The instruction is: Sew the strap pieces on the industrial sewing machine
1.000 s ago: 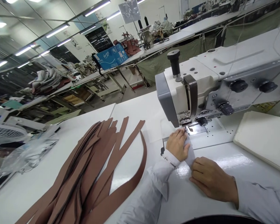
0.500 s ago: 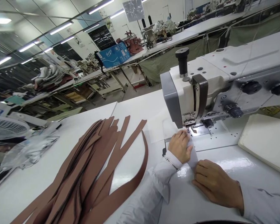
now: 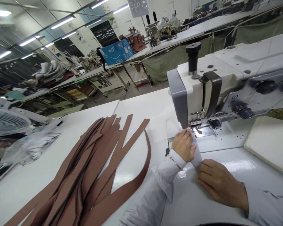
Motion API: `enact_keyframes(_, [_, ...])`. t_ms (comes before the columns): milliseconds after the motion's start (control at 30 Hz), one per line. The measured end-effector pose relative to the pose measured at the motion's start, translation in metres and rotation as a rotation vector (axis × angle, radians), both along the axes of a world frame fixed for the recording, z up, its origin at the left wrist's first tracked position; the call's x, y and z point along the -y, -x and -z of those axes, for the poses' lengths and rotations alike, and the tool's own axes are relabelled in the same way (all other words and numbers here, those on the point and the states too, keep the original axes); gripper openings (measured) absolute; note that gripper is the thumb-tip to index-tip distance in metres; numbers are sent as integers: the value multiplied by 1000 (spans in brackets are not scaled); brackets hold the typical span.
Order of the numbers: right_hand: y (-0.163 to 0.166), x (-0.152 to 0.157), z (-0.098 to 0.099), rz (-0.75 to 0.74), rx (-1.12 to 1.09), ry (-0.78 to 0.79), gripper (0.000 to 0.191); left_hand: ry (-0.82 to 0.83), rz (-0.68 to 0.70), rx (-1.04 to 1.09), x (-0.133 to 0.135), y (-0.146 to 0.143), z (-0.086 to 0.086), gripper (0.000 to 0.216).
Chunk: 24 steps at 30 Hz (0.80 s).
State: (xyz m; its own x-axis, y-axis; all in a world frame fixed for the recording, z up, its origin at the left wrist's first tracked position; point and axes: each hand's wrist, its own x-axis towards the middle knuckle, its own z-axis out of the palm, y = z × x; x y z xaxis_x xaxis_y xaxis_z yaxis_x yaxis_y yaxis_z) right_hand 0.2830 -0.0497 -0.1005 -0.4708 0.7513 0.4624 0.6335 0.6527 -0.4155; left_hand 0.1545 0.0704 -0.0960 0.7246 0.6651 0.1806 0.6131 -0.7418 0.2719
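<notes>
A pale grey strip (image 3: 197,156) runs over the table to the presser foot of the sewing machine (image 3: 191,94), below the lit needle area. My left hand (image 3: 184,145) lies flat over the strip, its fingertips close to the presser foot and its thumb on the strip's right side. Nearer to me, my right hand (image 3: 220,182) is closed, with curled fingers pinching the strip's near end; the fingertips are hidden from view. To the left of my left arm lies a loose pile of long brown strips (image 3: 91,163), one curving toward the machine.
A thin whitish sheet (image 3: 160,127) lies left of the needle area. A cream block (image 3: 271,144) stands at the right. At far left are a fan (image 3: 8,121) and clear plastic bags (image 3: 30,147). A blue box (image 3: 116,51) sits on the bench behind.
The view has shifted slightly, so the machine appears a little farther right. Both hands stay in nearly the same places on the strip.
</notes>
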Motion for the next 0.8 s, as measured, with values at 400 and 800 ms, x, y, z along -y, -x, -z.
enact_keyframes(400, [-2, 1, 0, 14, -14, -5, 22, -17, -6, 73, 2, 0, 4, 33])
enact_keyframes(800, [-1, -1, 3, 25, -37, 40, 21, -47, -1, 149, -5, 0, 8, 30])
